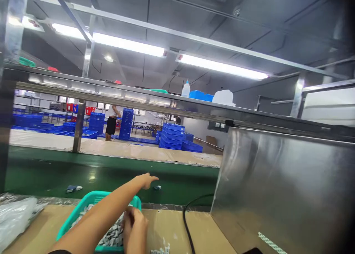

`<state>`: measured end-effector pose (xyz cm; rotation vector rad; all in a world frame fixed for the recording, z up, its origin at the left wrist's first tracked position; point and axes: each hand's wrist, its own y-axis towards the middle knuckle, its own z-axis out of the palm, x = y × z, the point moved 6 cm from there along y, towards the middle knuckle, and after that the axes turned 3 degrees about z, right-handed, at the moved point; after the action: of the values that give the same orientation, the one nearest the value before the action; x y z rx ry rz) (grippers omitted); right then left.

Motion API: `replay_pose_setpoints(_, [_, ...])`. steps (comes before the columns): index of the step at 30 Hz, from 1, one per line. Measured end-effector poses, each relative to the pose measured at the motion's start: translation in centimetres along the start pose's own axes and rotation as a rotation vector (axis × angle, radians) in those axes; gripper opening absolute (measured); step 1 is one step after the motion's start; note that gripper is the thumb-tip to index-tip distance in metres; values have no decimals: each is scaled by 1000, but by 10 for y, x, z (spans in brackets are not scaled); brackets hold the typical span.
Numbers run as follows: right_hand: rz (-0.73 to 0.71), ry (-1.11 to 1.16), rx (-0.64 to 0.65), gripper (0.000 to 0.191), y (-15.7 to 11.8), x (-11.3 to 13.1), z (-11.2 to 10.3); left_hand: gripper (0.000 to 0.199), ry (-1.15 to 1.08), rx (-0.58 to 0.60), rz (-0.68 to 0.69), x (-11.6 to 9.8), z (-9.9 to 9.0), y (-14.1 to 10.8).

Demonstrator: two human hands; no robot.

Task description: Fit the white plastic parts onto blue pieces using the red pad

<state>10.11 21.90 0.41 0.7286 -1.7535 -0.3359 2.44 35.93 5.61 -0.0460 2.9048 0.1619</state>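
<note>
A: Where are the hands from where you stand?
B: Left hand (144,180) is out over the green conveyor belt (183,189), just below centre frame. Right hand (137,224) is at the lower centre, at the right side of the teal plastic basket (97,197).
A: Fingers?
B: Left: one finger points right, the others mostly hidden. Can't tell if anything is pinched. Right: fingers curled down by the basket contents, tips out of sight. Can't tell if it grips a piece.
A: And the parts?
B: Heap of small grey-and-white pieces (113,236) in the basket, lower left of centre. One small dark-and-white part (157,187) on the belt just beside the left fingertip, another dark-and-white part (73,189) well to the left.
A: Handling notes?
B: Left forearm crosses right over the basket. I'd lift that elbow: a sleeve or wrist could catch the rim or hide the heap. Work low at the belt, touch lightly; parts that small probably skid. Right hand: fingertips only, one piece per pick.
A: Hazards?
B: Black cable (186,219) on the cardboard-coloured worktop (163,228), right of the basket. I'd route the right elbow clear of it.
</note>
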Motion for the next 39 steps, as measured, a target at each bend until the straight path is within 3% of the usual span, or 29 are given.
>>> replay_pose_setpoints(4, [61,135,-126,35,-6,-10,-2,27,142,219,20,-33,42,17])
replay_pose_setpoints(8, [104,165,-204,39,-10,-2,-11,23,253,319,47,-35,53,14])
replay_pose_setpoints(12, [142,124,-132,28,-9,3,-11,20,229,273,50,-26,36,-1])
replay_pose_setpoints(16, [126,238,-78,22,-4,-1,-12,23,74,94,71,-20,-6,-24])
replay_pose_setpoints(20, [124,356,14,21,4,-3,-12,28,-205,-103,118,-18,-51,-65])
replay_pose_setpoints(24, [130,455,115,20,15,12,-17,9,-576,-257,61,-6,-72,-130])
replay_pose_setpoints(27, [69,479,171,23,18,47,-29,2,-814,-299,24,2,-73,-190])
replay_pose_setpoints(31, [-87,373,271,21,0,107,-38,21,-1077,-314,88,1,-68,-251])
replay_pose_setpoints(34, [-250,159,275,7,-19,138,-39,27,-1271,-331,117,3,-65,-273])
replay_pose_setpoints(39, [-471,-86,300,16,-37,153,-31,29,-1339,-276,95,14,-63,-284])
